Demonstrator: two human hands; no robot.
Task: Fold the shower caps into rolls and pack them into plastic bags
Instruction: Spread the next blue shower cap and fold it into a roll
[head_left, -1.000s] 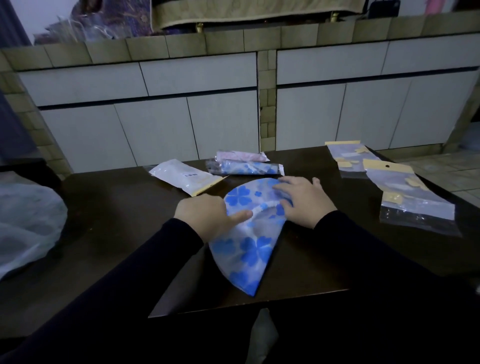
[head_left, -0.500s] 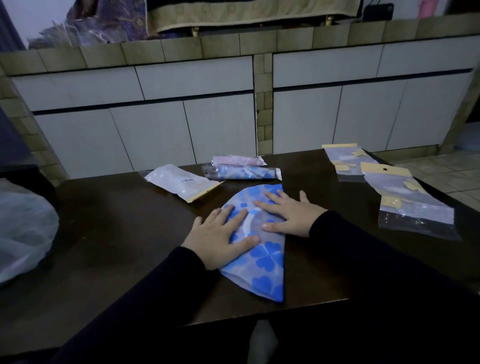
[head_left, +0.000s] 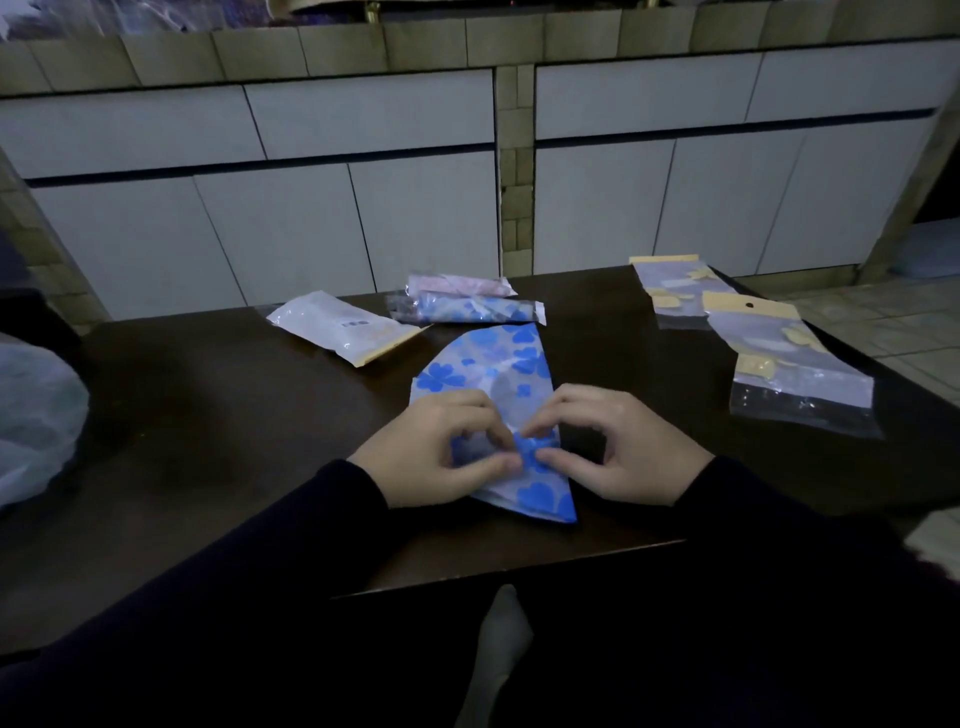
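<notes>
Head view: at a dark wooden table (head_left: 208, 415) we fold a blue-flowered shower cap (head_left: 483, 364), which lies flat near the table's front edge, folded into a narrow wedge with its rounded end pointing away from us. Our left hand (head_left: 436, 452) pinches the cap's middle between curled fingers and thumb; our right hand (head_left: 618, 452) does the same from the other side, fingertips of both hands almost meeting over the blue print. Both arms wear dark sleeves (head_left: 291, 545).

Beyond the cap, toward the far edge, we see 3 packed bags: a white one with a yellow strip (head_left: 343, 327) to the left, a blue-patterned roll in clear plastic (head_left: 467, 309) just beside it, and a pink one (head_left: 457, 285) touching the blue roll's far side. To the right lie 2 clear plastic bags with yellow headers, the nearer (head_left: 789, 364) overlapping the farther (head_left: 670, 291); whether they hold anything we cannot tell.

A pale translucent bag (head_left: 36, 415) sits at the left edge of the frame. Behind the table runs a tiled counter with white cabinet doors (head_left: 363, 208).
</notes>
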